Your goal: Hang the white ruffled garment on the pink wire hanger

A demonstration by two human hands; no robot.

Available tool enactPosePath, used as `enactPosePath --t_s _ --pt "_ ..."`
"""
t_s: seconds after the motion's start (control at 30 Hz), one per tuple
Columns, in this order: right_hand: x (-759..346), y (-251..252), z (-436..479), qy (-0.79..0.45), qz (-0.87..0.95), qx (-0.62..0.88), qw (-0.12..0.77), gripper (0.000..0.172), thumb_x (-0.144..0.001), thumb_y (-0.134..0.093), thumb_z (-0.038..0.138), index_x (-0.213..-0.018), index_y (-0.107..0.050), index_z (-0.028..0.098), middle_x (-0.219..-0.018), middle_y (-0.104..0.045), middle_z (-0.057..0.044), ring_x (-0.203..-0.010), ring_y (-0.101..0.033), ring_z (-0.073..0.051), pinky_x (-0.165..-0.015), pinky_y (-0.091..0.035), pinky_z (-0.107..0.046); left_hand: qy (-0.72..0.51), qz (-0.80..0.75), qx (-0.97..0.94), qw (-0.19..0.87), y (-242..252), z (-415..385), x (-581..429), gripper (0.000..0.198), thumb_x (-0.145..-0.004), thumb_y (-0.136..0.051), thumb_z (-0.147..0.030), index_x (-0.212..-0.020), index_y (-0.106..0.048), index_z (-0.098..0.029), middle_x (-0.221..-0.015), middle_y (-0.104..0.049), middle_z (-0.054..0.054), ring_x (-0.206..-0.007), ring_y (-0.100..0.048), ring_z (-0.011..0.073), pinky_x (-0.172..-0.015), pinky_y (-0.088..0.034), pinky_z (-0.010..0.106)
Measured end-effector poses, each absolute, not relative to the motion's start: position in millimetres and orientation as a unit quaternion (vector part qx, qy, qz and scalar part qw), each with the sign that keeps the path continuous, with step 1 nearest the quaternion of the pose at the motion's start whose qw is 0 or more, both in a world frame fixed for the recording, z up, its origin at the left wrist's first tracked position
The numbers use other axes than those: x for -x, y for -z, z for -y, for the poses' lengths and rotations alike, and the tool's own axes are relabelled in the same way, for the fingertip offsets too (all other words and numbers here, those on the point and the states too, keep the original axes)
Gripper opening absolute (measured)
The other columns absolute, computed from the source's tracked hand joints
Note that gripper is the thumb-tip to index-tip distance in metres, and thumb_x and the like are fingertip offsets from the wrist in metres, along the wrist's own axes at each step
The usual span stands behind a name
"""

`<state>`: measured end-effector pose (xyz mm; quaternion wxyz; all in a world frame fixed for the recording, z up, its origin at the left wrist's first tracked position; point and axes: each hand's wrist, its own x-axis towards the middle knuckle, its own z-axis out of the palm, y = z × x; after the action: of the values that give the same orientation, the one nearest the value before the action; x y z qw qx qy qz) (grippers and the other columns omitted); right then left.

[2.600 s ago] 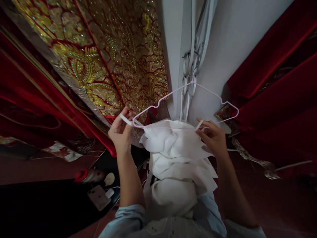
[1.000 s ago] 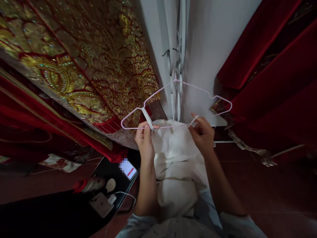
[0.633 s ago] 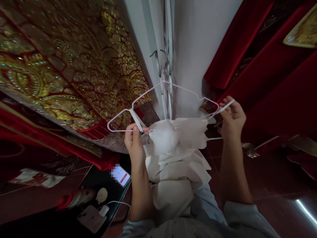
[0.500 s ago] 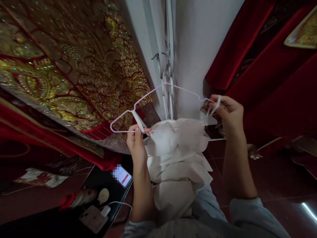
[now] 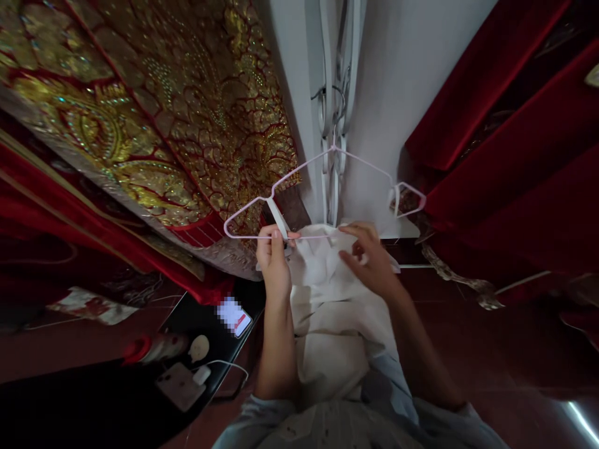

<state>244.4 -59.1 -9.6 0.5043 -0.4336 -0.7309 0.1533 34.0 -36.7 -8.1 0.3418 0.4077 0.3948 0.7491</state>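
Note:
A thin pink wire hanger (image 5: 355, 161) hangs by its hook from a white rack on the wall. Below it a white garment (image 5: 337, 312) droops towards my body. One white strap (image 5: 278, 218) is looped over the hanger's left shoulder, another (image 5: 397, 194) over the right shoulder notch. My left hand (image 5: 274, 259) is closed, pinching the left strap and the hanger's bottom bar. Resting on the top of the white garment just under the bar, my right hand (image 5: 369, 259) has its fingers loosely curled on the cloth.
A gold and red embroidered garment (image 5: 178, 112) hangs at the left, red velvet cloth (image 5: 505, 156) at the right. Low at the left, a dark table (image 5: 93, 405) carries a lit phone (image 5: 234, 315), a second phone on a cable and a red-capped bottle (image 5: 154, 348).
My right hand carried the right strap out to the hanger's right shoulder, left it looped there, and came back to the garment's top. My left hand stayed pinched at the left strap.

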Motion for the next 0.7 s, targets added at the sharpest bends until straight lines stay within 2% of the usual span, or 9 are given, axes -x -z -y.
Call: enactPosePath --t_s 0.03,0.13,0.23,0.3,0.4,0.5,0.57,0.63,0.7 --pt "-237.4 20.9 57.7 -0.155 0.724 0.447 0.501 0.035 -0.097 -0.066 0.031 -0.132 -0.065 0.029 -0.128 -0.061 -0.010 -0.070 -0.053 -0.013 -0.065 -0.055 -0.035 -0.746 -0.404 -0.408 0.337 11.2 37.3 -33.9 0.041 -0.095 -0.073 -0.061 -0.092 -0.066 -0.021 -0.076 -0.072 0.001 -0.069 -0.062 0.0141 -0.074 -0.050 0.026" --pt "-228.9 38.9 49.3 -0.127 0.687 0.457 0.551 0.029 -0.099 -0.063 0.029 -0.128 -0.067 0.027 -0.124 -0.060 -0.009 -0.071 -0.051 -0.013 -0.066 -0.055 -0.034 -0.716 -0.438 -0.437 0.324 19.9 43.4 -29.5 0.035 -0.096 -0.071 -0.056 -0.094 -0.070 -0.021 -0.085 -0.076 0.004 -0.080 -0.067 0.0179 -0.081 -0.051 0.030" --pt "-229.4 39.3 41.5 -0.134 0.672 0.449 0.574 0.025 -0.100 -0.063 0.028 -0.125 -0.068 0.027 -0.124 -0.060 -0.008 -0.067 -0.048 -0.011 -0.068 -0.055 -0.033 -0.644 -0.494 -0.510 0.284 22.4 54.7 -22.1 0.028 -0.098 -0.070 -0.049 -0.094 -0.078 -0.023 -0.096 -0.079 0.006 -0.090 -0.066 0.0219 -0.084 -0.050 0.032" --pt "-226.9 39.5 39.9 -0.137 0.672 0.444 0.577 0.025 -0.100 -0.062 0.027 -0.124 -0.068 0.027 -0.125 -0.060 -0.007 -0.066 -0.047 -0.010 -0.068 -0.055 -0.033 -0.610 -0.514 -0.534 0.280 17.7 61.6 -17.8 0.025 -0.097 -0.071 -0.046 -0.094 -0.082 -0.024 -0.095 -0.078 0.006 -0.092 -0.065 0.0228 -0.083 -0.049 0.032" --pt "-219.3 44.6 42.3 -0.136 0.672 0.431 0.587 0.027 -0.100 -0.061 0.027 -0.127 -0.066 0.028 -0.125 -0.060 -0.008 -0.068 -0.049 -0.011 -0.064 -0.053 -0.032 -0.637 -0.469 -0.501 0.350 0.1 66.2 -12.1 0.024 -0.093 -0.077 -0.045 -0.094 -0.083 -0.022 -0.090 -0.076 0.006 -0.078 -0.062 0.0177 -0.072 -0.048 0.028" --pt "-218.8 47.4 44.1 -0.143 0.671 0.422 0.592 0.029 -0.100 -0.062 0.027 -0.129 -0.066 0.028 -0.125 -0.060 -0.009 -0.072 -0.052 -0.012 -0.065 -0.053 -0.032 -0.694 -0.375 -0.427 0.441 -25.8 62.6 0.3 0.027 -0.084 -0.085 -0.042 -0.099 -0.082 -0.020 -0.092 -0.075 0.005 -0.059 -0.043 0.0089 -0.053 -0.038 0.022" --pt "-225.7 45.4 42.6 -0.152 0.674 0.419 0.589 0.028 -0.100 -0.062 0.027 -0.127 -0.068 0.028 -0.124 -0.060 -0.009 -0.072 -0.051 -0.012 -0.065 -0.053 -0.032 -0.724 -0.308 -0.390 0.479 -41.5 57.1 15.7 0.031 -0.081 -0.087 -0.041 -0.101 -0.081 -0.020 -0.099 -0.076 0.006 -0.057 -0.036 0.0071 -0.047 -0.034 0.019" --pt "-236.0 42.0 39.8 -0.160 0.677 0.419 0.583 0.026 -0.101 -0.062 0.027 -0.125 -0.069 0.028 -0.124 -0.060 -0.008 -0.072 -0.051 -0.012 -0.066 -0.053 -0.032 -0.764 -0.261 -0.367 0.463 -49.7 51.0 33.8 0.029 -0.081 -0.085 -0.042 -0.100 -0.081 -0.020 -0.110 -0.078 0.006 -0.058 -0.035 0.0071 -0.045 -0.035 0.018" --pt "-245.1 39.6 38.0 -0.166 0.678 0.422 0.578 0.024 -0.101 -0.061 0.028 -0.124 -0.070 0.028 -0.123 -0.060 -0.008 -0.072 -0.050 -0.012 -0.066 -0.053 -0.032 -0.807 -0.275 -0.331 0.404 -47.2 45.8 48.0 0.029 -0.082 -0.085 -0.040 -0.104 -0.082 -0.020 -0.120 -0.079 0.006 -0.060 -0.040 0.0068 -0.044 -0.034 0.018"
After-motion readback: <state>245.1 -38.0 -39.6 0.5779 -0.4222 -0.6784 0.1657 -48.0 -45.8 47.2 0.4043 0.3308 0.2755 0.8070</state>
